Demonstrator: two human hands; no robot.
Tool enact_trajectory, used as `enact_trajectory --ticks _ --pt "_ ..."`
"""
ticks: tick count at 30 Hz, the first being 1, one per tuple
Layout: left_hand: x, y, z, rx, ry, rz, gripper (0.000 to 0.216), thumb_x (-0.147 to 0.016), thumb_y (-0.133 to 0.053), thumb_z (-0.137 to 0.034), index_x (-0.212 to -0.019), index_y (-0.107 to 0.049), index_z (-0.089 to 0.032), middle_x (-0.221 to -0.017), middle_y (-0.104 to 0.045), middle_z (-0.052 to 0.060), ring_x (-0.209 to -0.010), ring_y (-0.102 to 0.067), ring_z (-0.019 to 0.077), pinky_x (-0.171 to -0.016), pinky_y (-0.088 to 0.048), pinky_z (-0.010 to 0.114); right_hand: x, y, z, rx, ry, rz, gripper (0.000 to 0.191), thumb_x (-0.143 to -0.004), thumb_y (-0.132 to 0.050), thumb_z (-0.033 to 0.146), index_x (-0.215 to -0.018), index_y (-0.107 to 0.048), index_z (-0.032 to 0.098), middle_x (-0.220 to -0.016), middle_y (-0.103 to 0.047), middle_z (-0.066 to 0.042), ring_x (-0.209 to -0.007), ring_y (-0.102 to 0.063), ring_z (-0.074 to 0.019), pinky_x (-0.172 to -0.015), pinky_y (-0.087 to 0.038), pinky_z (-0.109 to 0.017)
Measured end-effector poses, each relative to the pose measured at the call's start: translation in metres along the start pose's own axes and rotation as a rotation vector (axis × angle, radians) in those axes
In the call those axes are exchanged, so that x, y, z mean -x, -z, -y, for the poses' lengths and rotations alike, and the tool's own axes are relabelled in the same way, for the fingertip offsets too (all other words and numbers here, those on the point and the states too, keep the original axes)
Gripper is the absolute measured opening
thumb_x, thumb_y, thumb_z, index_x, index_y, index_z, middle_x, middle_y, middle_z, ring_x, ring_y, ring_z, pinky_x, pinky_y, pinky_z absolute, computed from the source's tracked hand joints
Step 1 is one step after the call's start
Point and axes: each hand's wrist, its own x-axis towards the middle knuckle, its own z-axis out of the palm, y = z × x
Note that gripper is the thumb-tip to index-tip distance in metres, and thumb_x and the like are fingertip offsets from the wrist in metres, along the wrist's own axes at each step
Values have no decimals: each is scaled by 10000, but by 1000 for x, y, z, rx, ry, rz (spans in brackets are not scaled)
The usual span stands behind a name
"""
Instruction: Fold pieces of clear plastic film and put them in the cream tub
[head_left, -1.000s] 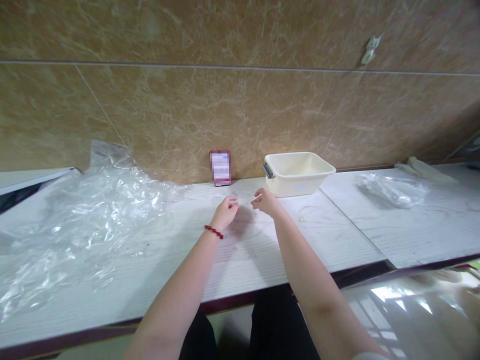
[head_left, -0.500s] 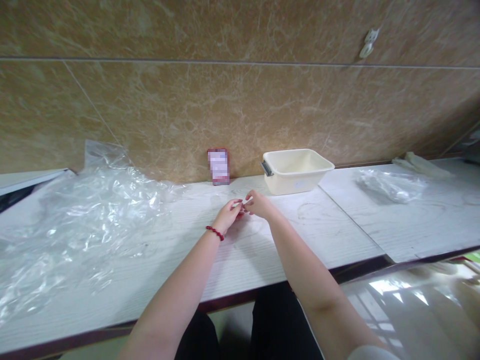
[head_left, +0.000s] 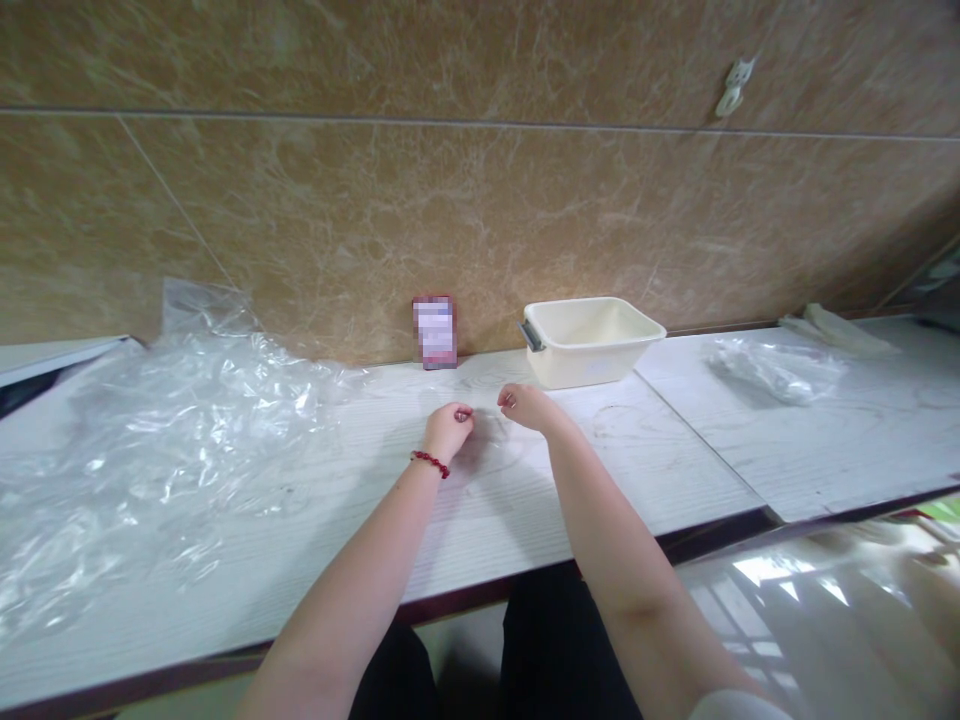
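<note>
My left hand (head_left: 448, 430), with a red bead bracelet on its wrist, hovers over the middle of the white table (head_left: 525, 500), its fingers curled into a pinch. A short gap to the right, my right hand (head_left: 525, 406) is also curled with fingertips pressed together. Whatever either pinch holds is too small to make out. A cream plastic tub (head_left: 589, 340) with a grey handle stands just behind my right hand against the wall. A small dark red card (head_left: 435, 332) leans on the wall behind my left hand.
A large crumpled sheet of clear plastic film (head_left: 150, 440) covers the table's left part. A smaller clear plastic bag (head_left: 776, 368) lies on the right table section. Pale gloves or cloth (head_left: 832, 328) rest far right. A brown marble wall (head_left: 480, 200) backs the table.
Half a second ago my two hands touched at the fingertips; now they have drawn apart a little, as they were one second ago.
</note>
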Motion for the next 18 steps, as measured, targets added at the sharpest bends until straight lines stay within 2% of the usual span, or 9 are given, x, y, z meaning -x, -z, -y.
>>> enact_trajectory --ticks 2,4,9,18 --pt "1 2 -1 -99 -57 -17 196 -663 -512 -164 -825 -621 -154 -807 -641 61 -752 -578 165 -713 -433 281 2 4 -2 172 19 29 145 -660 -520 118 -772 -588 179 -742 -616 -12 -660 -545 -96 -576 -380 -169" --pt "1 3 -1 -210 -134 -5 226 -670 -495 -153 -857 -621 -156 -830 -640 61 -764 -577 163 -726 -433 272 2 4 -4 239 15 89 193 -648 -526 140 -812 -608 202 -745 -619 -2 -631 -538 -97 -547 -363 -172" --pt "-1 2 -1 -381 -241 -9 268 -679 -466 -123 -897 -620 -151 -885 -630 70 -810 -568 168 -774 -423 268 0 -2 -7 243 51 161 252 -622 -579 206 -870 -606 239 -766 -614 18 -631 -532 -93 -537 -349 -165" --pt "-2 2 1 -438 -271 14 298 -667 -465 -89 -924 -611 -135 -925 -607 95 -864 -547 182 -819 -398 278 -3 -9 -12 273 68 152 296 -599 -611 272 -892 -584 250 -749 -601 18 -624 -524 -101 -536 -337 -176"
